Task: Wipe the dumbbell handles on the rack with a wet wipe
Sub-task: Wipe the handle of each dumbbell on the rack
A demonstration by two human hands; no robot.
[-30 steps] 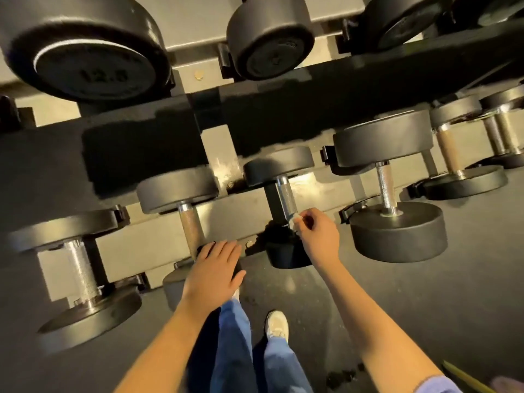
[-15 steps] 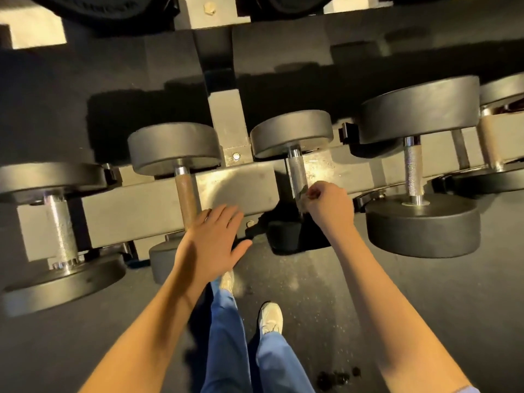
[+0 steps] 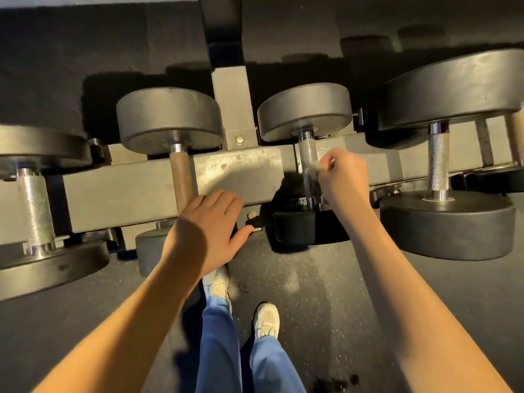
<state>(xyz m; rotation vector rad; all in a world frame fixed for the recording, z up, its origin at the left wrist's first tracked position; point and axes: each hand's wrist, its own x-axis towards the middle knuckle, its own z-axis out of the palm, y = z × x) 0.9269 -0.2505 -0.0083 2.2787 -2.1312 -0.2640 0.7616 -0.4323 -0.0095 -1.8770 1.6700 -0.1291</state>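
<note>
Right hand (image 3: 344, 177) with wipe (image 3: 318, 167) against handle (image 3: 308, 150); open floor (image 3: 326, 293) below

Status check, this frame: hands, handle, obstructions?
Right hand pinches wet wipe against the chrome handle. Left hand flat, resting on the brown-handled dumbbell near end. No obstruction seen.

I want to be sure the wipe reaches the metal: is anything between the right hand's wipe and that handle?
Nothing visible. The right hand holds the wet wipe right at the knurled handle; the left hand rests on the neighbouring dumbbell, off to the side.
</note>
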